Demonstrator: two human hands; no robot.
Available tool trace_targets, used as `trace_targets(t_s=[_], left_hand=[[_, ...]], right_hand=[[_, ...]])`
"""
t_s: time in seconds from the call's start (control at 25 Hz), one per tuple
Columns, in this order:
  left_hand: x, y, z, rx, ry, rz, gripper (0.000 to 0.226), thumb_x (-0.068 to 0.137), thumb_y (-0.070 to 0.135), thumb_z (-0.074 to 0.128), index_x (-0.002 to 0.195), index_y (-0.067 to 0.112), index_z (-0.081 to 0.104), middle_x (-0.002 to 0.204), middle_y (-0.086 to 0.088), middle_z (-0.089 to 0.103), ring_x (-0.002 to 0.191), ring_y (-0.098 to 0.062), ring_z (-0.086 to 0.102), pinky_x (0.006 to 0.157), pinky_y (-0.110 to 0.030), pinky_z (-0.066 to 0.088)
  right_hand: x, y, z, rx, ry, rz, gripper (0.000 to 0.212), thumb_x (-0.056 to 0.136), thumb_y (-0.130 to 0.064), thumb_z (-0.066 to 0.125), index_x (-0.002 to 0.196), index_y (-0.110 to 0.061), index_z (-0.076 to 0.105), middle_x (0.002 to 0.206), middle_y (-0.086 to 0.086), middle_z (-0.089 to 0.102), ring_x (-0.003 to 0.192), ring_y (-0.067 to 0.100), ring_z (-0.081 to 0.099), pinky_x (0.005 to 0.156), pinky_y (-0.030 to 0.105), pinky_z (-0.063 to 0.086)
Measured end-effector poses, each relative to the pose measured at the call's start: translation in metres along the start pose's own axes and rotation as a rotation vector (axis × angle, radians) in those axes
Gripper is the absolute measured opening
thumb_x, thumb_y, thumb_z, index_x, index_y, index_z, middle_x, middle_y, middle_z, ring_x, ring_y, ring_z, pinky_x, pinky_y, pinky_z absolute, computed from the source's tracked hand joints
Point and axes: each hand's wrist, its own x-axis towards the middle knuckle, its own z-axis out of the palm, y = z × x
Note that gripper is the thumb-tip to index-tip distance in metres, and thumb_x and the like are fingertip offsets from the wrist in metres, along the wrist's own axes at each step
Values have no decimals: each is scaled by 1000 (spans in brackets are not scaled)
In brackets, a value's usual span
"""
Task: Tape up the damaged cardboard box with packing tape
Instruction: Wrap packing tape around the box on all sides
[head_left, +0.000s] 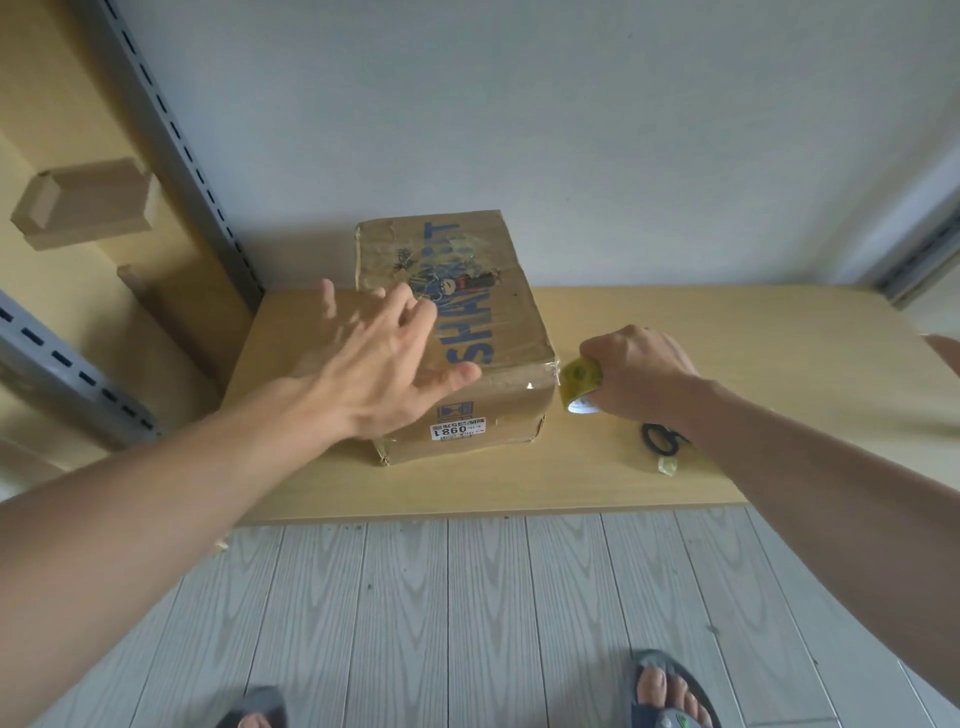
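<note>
Barely started

The right hand (641, 371) grips a yellowish roll of packing tape (582, 384) beside the worn brown cardboard box (467, 322) on the pale wooden table (701, 322). The left hand (384, 364), fingers spread, hovers over the box. No new tape looks stuck yet.
</note>
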Motion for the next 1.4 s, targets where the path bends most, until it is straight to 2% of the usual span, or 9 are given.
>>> trace_targets(t_s=[0.12,0.32,0.52,0.6,0.72,0.84,1.04,1.2,1.4], left_hand=[[19,24,10,-43,3,191,89,86,88,12,143,24,35,154,-11,32,134,-35,47,111,-73,26],[26,30,13,60,-211,235,78,96,68,31,157,45,-12,167,6,-25,154,-20,-21,121,-67,-2],[41,73,-4,-42,-129,181,91,83,76,56,154,37,15,164,-5,8,153,-31,12,117,-73,13],[55,94,2,-79,-137,201,93,76,79,61,152,48,17,166,-6,-6,153,-40,-2,112,-79,2],[72,102,14,-24,-243,95,52,86,72,53,127,41,43,166,-2,-27,148,-48,-26,106,-83,-9],[76,99,14,-80,-259,103,33,94,66,48,103,35,41,168,-1,-19,147,-48,-29,106,-83,-11],[79,96,2,-71,-395,111,33,93,62,55,106,38,38,166,6,-20,146,-44,-34,107,-81,-12],[77,96,9,-11,-316,131,44,86,21,71,114,30,38,163,8,-7,149,-47,-26,107,-85,-1],[65,93,4,-213,-80,193,39,87,25,77,114,19,50,166,4,6,154,-38,-14,117,-71,0]], right_hand=[[1,-4,9,27,-12,23,27,70,-37,66,64,-15,51,62,-3,55,60,26,55,51,25,34],[-1,4,13,74,-1,59,24,72,-35,65,65,-15,52,62,-1,57,60,26,58,47,23,31],[-4,10,10,68,27,59,23,74,-37,67,71,-18,54,68,-1,57,64,28,58,50,26,34],[-5,10,9,73,-4,49,22,76,-40,67,74,-22,55,70,0,58,66,27,59,53,28,37],[-7,12,7,115,-19,83,25,73,-40,68,71,-21,52,70,0,58,64,25,59,49,26,35],[-9,21,2,170,5,118,26,72,-40,67,69,-20,51,70,1,59,63,25,59,47,24,33],[-13,29,-1,209,17,115,25,71,-34,68,66,-21,48,70,1,58,63,26,58,47,25,33],[-19,36,-13,246,63,121,20,71,-22,63,62,-20,46,64,0,53,58,24,50,46,24,31],[-28,45,-40,407,225,77,19,72,-15,64,63,-22,50,59,-5,50,58,20,47,48,26,35]])
